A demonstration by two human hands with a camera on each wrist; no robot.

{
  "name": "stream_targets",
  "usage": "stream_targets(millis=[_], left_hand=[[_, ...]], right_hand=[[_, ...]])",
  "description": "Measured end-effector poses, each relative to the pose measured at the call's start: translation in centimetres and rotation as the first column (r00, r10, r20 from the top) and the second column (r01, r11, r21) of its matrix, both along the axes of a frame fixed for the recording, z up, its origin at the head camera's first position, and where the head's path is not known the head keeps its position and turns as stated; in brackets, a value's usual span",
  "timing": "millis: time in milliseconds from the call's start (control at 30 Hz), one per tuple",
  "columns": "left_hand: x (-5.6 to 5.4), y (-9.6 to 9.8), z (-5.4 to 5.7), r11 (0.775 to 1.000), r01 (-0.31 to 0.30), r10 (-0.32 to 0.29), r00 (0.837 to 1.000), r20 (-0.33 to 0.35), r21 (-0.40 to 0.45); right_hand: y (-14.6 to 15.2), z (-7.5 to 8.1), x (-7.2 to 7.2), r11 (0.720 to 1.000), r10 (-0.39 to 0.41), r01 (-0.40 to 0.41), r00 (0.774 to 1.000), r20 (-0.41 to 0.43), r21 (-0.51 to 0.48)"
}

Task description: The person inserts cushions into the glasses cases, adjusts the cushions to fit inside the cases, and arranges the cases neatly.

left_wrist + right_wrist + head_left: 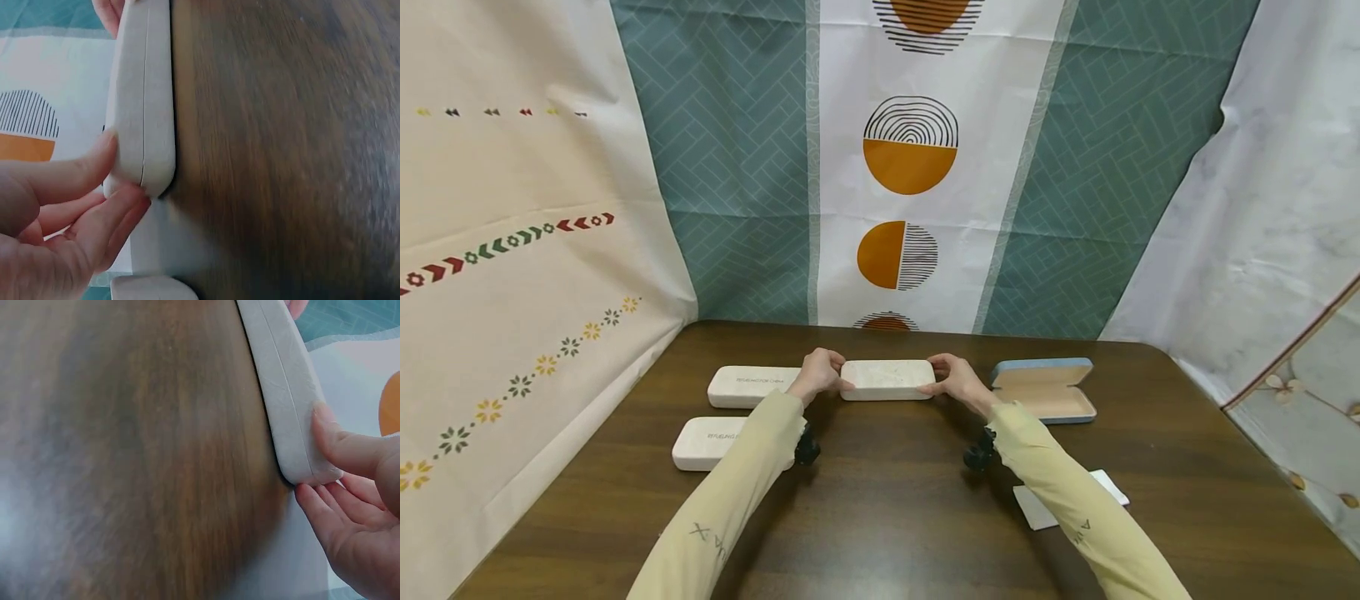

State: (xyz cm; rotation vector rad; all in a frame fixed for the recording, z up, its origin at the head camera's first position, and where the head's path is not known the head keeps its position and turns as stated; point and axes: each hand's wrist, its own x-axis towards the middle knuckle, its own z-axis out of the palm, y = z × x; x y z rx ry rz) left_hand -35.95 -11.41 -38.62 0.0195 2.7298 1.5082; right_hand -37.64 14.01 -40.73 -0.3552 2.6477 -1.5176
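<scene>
Seen from the left wrist, a thin seam runs along the side of the middle case (887,379), a line I can't make out from the head view; the right wrist view shows it too. Only the head view shows lettering on the rear white case (748,387) and front white case (703,444) at left, and, at right, the open blue case (1045,392) and white cloth (1036,510).

The left hand (820,373) is clamped on the middle case's left end, thumb and fingers pinching it; the right hand (958,383) pinches its right end, so the case lies between the 2.

The surface (880,508) is brown and wood-grained. Around it hang a cream patterned cloth (527,192), a teal-and-white cloth (737,167) with orange discs, and a pale cloth (1285,217).
</scene>
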Motion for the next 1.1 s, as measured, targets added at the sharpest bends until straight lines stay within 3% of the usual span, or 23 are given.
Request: stream_targets(millis=[167, 400, 700, 1100], left_hand=[[0.3, -0.1, 0.0, 0.999, 0.042, -0.043, 0.999, 0.034, 0.021], [1.0, 0.1, -0.1, 0.995, 0.102, -0.102, 0.994, 0.027, 0.008], [1.3, -0.2, -0.3, 0.993, 0.114, -0.113, 0.993, 0.018, -0.010], [1.5, -0.6, -0.1, 0.992, 0.127, -0.127, 0.992, 0.020, 0.030]], right_hand=[[0.6, 0.1, 0.4, 0.998, 0.037, -0.038, 0.999, 0.002, 0.055], [1.3, 0.1, 1.4, 0.995, 0.061, -0.060, 0.998, -0.008, 0.083], [1.3, -0.2, 2.0, 0.995, 0.062, -0.059, 0.998, -0.032, 0.081], [1.3, -0.2, 1.9, 0.994, 0.064, -0.060, 0.997, -0.043, 0.092]])
